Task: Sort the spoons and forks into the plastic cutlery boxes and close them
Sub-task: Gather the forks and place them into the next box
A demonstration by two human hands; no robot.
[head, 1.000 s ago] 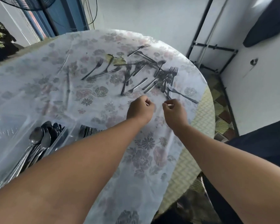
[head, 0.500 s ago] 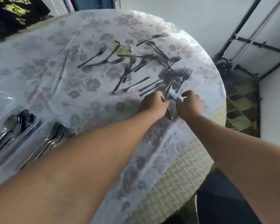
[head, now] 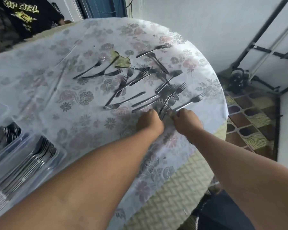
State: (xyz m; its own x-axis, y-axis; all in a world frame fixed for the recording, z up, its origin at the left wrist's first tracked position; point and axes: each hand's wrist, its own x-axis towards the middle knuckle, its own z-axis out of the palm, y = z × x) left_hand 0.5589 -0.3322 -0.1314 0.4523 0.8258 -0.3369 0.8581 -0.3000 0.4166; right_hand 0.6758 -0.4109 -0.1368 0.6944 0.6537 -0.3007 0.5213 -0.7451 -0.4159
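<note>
both hands at the table's [head: 211, 90] right edge: left hand [head: 150, 122] curled round a fork bundle [head: 165, 110], right hand [head: 186, 122] pinching a fork handle [head: 188, 103]; sorted forks in box [head: 56, 156] at left edge.

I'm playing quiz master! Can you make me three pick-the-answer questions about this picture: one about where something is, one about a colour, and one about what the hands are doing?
1. Where are the loose forks?
A. On the floor
B. On the table
C. On a chair

2. What colour is the shirt across the table?
A. Black
B. Red
C. White

3. What are the hands doing?
A. Resting flat
B. Waving
C. Gripping forks

Answers: B, they are scattered on the flowery tablecloth; A, black with yellow print; C, the left hand and right hand curl around fork handles.
</note>
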